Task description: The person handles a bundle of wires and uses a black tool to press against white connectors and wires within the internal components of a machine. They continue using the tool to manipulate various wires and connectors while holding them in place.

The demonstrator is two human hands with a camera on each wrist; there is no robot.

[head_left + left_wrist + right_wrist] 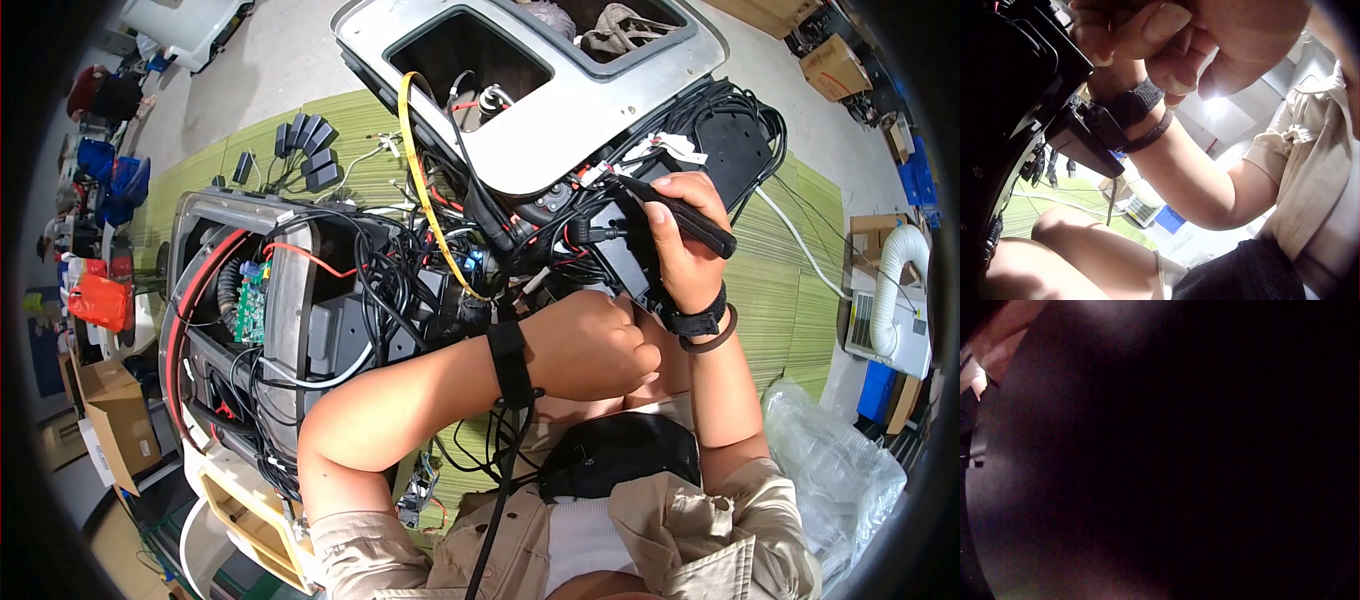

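My right hand (690,235) grips a slim black pen-shaped tool (700,228). Its tapered tip points at a small bundle of connectors and wires (595,175) beside the pale panel. Below and to the left, my left hand (590,345) has its fingers curled, back of the hand upward. Curled fingertips (1166,25) in the left wrist view show nothing between them, close in front of the right forearm. A black housing (625,255) with cables lies just above the left knuckles. Dark surface fills most of the right wrist view, hiding the right hand's work.
A pale shell with two openings (530,140) stands ahead. To the left sits another opened machine (310,320) with a green circuit board (252,305) and tangled black cables. A yellow strap (415,170) arches between them. Black adapters (310,140) lie on the green mat (350,115). Bubble wrap (830,460) is at right.
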